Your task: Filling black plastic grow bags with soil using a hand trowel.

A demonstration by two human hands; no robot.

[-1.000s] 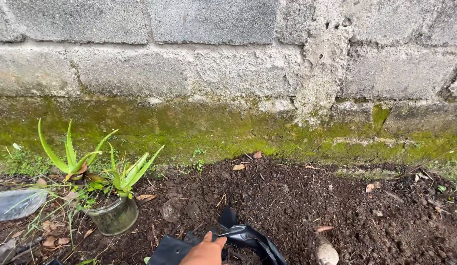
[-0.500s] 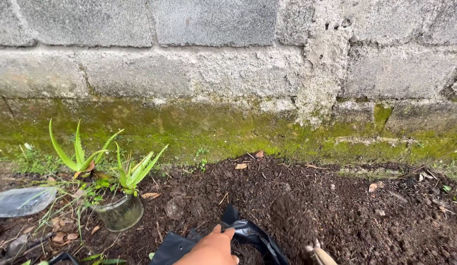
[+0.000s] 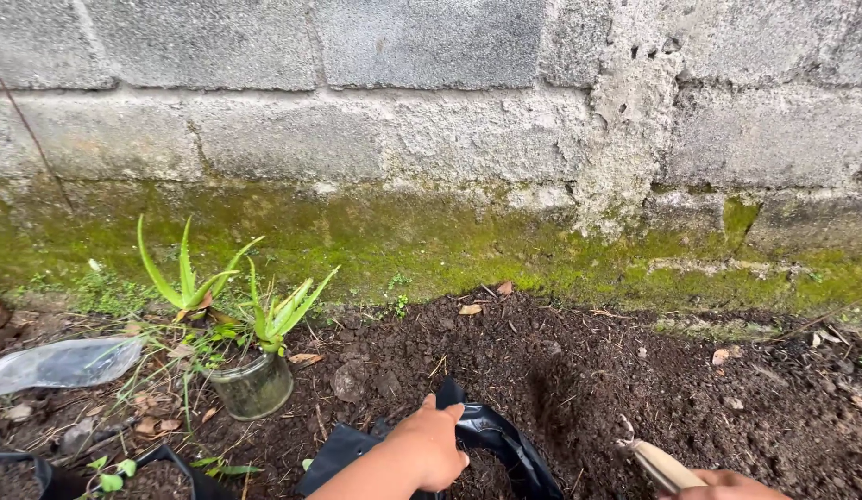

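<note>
My left hand point(image 3: 429, 446) grips the rim of a black plastic planting bag point(image 3: 491, 440) that sits on the dark soil at the bottom centre; some soil lies inside it. My right hand point(image 3: 725, 483) shows only at the bottom edge and holds the pale wooden handle of a small digging tool point(image 3: 660, 465), whose tip touches the soil to the right of the bag. A heap of dark loose soil point(image 3: 597, 380) spreads in front of both hands.
A grey block wall point(image 3: 431, 102) with a mossy base runs across the back. Two small aloe plants point(image 3: 236, 306) stand at left, one in a clear jar point(image 3: 253, 386). A flattened clear plastic bottle point(image 3: 65, 363) and another black bag point(image 3: 125, 474) lie at far left.
The view has shifted left and down. My left hand has closed further over the bag's rim. The tool, which carried a load of soil half a second ago, is now lowered and empty.
</note>
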